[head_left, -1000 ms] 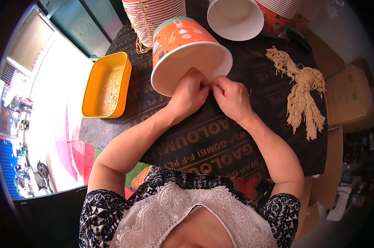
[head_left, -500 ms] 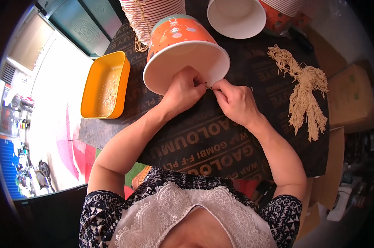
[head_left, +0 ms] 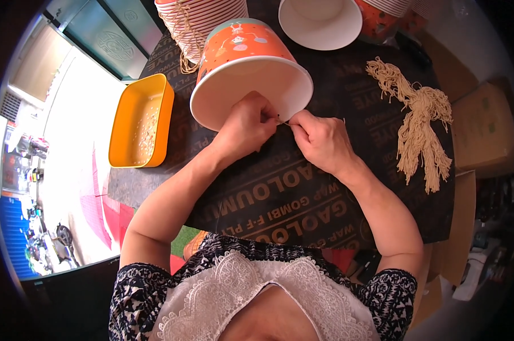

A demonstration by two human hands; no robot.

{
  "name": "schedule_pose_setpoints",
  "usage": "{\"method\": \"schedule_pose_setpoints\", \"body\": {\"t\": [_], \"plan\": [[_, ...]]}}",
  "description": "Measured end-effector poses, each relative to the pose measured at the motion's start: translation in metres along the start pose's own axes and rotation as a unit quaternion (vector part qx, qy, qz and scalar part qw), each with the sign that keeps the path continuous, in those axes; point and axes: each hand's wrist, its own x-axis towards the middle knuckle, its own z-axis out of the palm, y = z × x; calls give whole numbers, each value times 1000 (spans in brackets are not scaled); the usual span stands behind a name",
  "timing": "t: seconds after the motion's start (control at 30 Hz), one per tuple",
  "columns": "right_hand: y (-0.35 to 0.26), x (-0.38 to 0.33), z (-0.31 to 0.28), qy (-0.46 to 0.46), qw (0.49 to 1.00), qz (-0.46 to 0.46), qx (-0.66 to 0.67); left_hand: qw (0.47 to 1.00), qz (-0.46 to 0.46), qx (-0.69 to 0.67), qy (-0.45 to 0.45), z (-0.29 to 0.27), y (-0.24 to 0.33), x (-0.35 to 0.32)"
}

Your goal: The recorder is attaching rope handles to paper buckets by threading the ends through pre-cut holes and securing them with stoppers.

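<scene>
An orange paper bucket [head_left: 248,42] with a white inside and pale printed figures lies tilted, its open mouth facing me. My left hand [head_left: 247,126] is at the near part of the mouth, thumb and fingers pinched on a thin cord. On the right, just outside the rim, my right hand [head_left: 323,138] pinches the same cord [head_left: 284,122], a short stretch of which shows between my fingertips. A tiny dark spot shows at the left fingertips, too small to name. My left fingers partly hide the near rim.
A yellow tray [head_left: 167,122] with small pale bits stands at the left table edge. Several stacked buckets [head_left: 209,23] with cords hanging on them stand behind. An open white bucket [head_left: 320,23] lies at the back. Beige cord bundles [head_left: 419,119] lie right, near a cardboard box [head_left: 487,131].
My left hand has moved slightly left, away from the right one, and more cord shows between them. The bucket has shifted a little left in view, as have the things behind it.
</scene>
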Motion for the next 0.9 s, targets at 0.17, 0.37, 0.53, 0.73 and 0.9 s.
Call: {"method": "schedule_pose_setpoints", "body": {"t": [0.17,0.37,0.53,0.73,0.9], "plan": [[-2,1,0,-1,1000,6,3,1000,-2,-21,-15,-3,2,-1],[-1,1,1,7,1000,5,-3,998,54,35,-6,-2,-3,0],[-1,0,1,5,1000,-3,-13,997,69,37,1,2,-8,-1],[0,0,1,6,1000,-6,-16,983,144,105,39,6,-16,2],[1,0,1,-2,1000,9,2,985,143,95,28,-2,-12,0]]}}
